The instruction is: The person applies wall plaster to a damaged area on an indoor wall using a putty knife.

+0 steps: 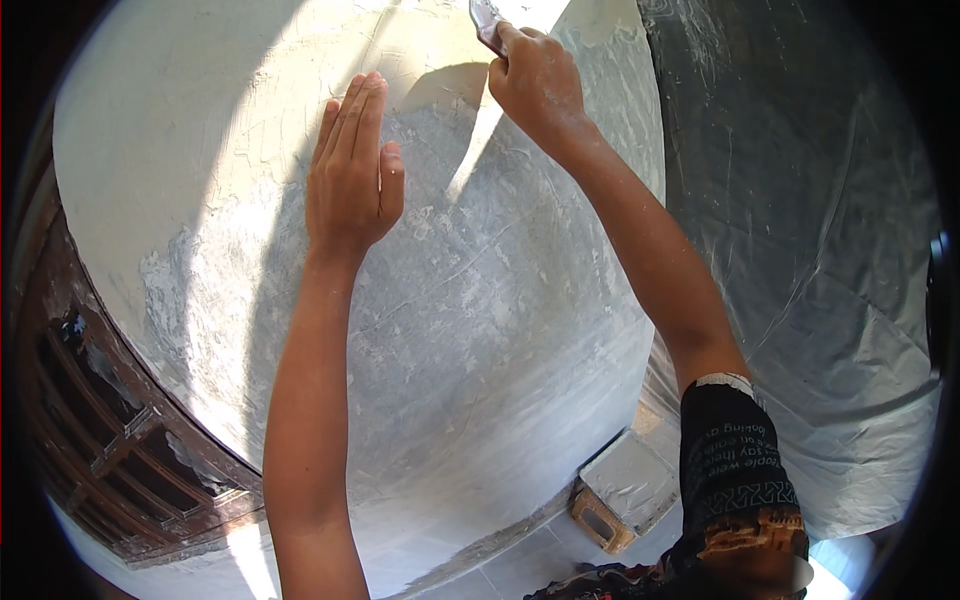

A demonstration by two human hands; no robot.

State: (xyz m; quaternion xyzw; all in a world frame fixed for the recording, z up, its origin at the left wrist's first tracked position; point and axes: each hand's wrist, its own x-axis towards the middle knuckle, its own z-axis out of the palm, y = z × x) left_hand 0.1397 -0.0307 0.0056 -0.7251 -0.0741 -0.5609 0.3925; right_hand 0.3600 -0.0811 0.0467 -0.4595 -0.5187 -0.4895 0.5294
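Note:
My left hand (352,175) lies flat on the plastered wall (450,270), fingers stretched upward and nearly together, the thumb a little apart. It holds nothing. Higher up and to the right, my right hand (540,80) is closed round a plaster-smeared scraper (487,24) against the wall. The upper frame edge cuts off part of this tool, and my fingers cover its grip. Pale, creamy plaster coats the wall's upper and left areas, while rough grey patches show in the middle and lower down.
A brown wooden lattice frame (130,450) borders the wall at lower left. On the right hangs a grey plastic sheet (800,250). Below, a plaster-covered stool or box (628,485) stands on the tiled floor (530,560). Bright sunlight strips cross the wall.

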